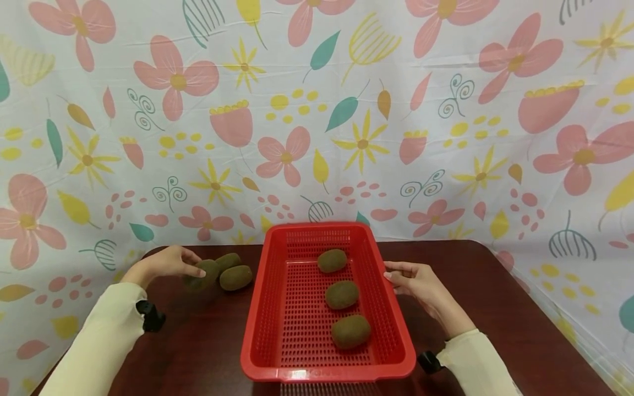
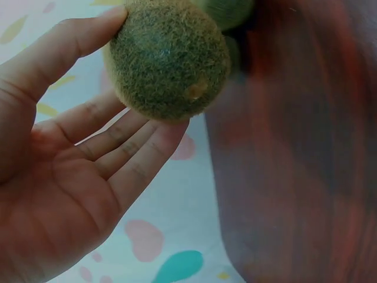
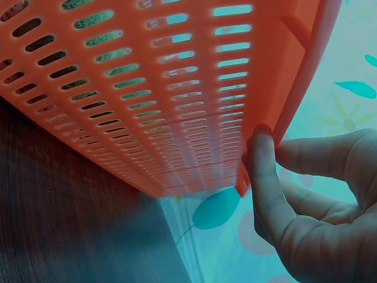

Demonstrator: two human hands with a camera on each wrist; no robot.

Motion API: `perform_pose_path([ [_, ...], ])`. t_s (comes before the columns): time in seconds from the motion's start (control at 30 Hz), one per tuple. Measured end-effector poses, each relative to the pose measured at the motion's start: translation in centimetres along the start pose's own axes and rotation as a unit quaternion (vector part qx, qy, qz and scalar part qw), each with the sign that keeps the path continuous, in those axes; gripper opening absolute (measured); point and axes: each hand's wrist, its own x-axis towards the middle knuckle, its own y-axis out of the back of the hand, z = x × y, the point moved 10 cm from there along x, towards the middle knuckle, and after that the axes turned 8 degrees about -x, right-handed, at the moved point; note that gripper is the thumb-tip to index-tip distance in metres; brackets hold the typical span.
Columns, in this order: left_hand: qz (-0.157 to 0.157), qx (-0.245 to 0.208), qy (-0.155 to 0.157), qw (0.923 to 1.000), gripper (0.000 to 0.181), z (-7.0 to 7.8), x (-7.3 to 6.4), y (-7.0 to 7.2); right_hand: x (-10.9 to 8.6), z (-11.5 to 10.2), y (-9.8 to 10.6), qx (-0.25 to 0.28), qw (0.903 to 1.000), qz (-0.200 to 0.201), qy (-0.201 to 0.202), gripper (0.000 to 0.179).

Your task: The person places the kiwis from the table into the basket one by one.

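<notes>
My left hand [image 1: 168, 263] pinches a brown fuzzy kiwi [image 2: 168, 62] between thumb and fingertips at the left of the table. Close by its right side lie another kiwi [image 1: 236, 278] and one behind it [image 1: 228, 260], partly hidden. In the middle stands a red plastic basket [image 1: 255, 330] with slotted walls. Three kiwis sit in its right half in a rough column: a far one [image 1: 332, 260], a middle one [image 1: 342, 295] and a near one [image 1: 350, 331]. My right hand [image 1: 421, 286] grips the basket's right rim [image 3: 297, 76], thumb and fingers at its edge.
The dark reddish-brown table [image 1: 198, 352] has rounded far corners. Right behind it hangs a white cloth [image 1: 307, 192] printed with flowers and leaves. Both forearms wear pale sleeves [image 1: 99, 341] with a black strap device [image 1: 151, 315] at the wrist.
</notes>
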Motion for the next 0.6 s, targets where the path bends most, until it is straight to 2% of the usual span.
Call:
perform_pose_path([
  [0.2,-0.007,-0.010,-0.010,0.9999,0.063,2.4,0.5,0.4,0.1,0.0,0.1,-0.002,1.0000,0.003,-0.001,0.056],
  [0.37,-0.010,-0.014,-0.028,0.9995,0.063,5.4,0.9,0.3,0.2,0.3,0.1,-0.005,0.9999,0.007,-0.007,0.055],
  [0.47,-0.010,-0.011,-0.047,0.9988,0.059,7.4,1.4,0.2,0.2,0.4,0.1,-0.007,0.9999,0.007,-0.008,0.055],
  [0.6,-0.006,-0.013,-0.053,0.9985,0.057,9.3,2.5,-0.1,0.2,0.5,0.1,-0.006,0.9999,0.006,-0.008,0.055],
])
